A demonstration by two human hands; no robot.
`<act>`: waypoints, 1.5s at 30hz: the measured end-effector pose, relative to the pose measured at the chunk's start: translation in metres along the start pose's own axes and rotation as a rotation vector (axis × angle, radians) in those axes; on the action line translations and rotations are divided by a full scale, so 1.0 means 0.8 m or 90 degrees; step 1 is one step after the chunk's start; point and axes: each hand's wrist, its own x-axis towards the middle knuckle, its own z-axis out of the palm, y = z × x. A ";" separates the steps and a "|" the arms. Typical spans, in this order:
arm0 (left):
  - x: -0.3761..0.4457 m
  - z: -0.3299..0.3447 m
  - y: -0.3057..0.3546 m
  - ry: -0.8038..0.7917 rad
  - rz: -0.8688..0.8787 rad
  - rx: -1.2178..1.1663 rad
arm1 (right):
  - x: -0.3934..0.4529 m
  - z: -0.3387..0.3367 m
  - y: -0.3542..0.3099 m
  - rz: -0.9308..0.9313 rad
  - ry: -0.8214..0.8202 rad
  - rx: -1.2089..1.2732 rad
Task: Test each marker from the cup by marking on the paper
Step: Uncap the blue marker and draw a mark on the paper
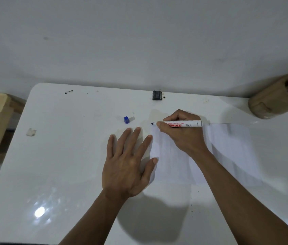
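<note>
- Gripping the marker [183, 123] at frame center, the right hand [183, 137] is closing around its barrel, tip at the paper's [228, 152] upper-left corner.
- Left hand [127, 165] is lying flat, fingers spread, thumb touching the paper's left edge.
- Cup [277, 99] is sitting at upper right, markers inside.
- Blue cap [126, 119] is resting on the table [60, 156].

The left hand [124, 161] lies flat, palm down, fingers spread and pointing away from the person, thumb out to the right, its bare forearm running back to the near edge of the tabletop. The right hand [182, 133] is curled in a writing grip around a marker [183, 124], knuckles up, wrist low, forearm angling back to the right.
</note>
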 end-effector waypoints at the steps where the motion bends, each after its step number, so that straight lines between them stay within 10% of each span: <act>1: 0.000 0.000 0.000 0.000 0.000 0.000 | 0.000 0.000 -0.001 0.001 -0.003 0.000; 20: -0.001 0.005 -0.001 0.032 0.002 -0.003 | -0.002 -0.002 -0.005 0.027 -0.014 0.013; 30: -0.002 -0.008 0.002 0.047 -0.006 -0.104 | -0.012 -0.035 -0.069 0.152 0.057 0.328; 36: 0.032 -0.041 -0.009 0.158 -0.253 -0.283 | -0.048 -0.052 -0.093 0.149 0.056 0.339; 45: 0.081 -0.056 -0.032 0.051 -0.228 -0.215 | -0.093 -0.052 -0.104 0.160 0.104 0.332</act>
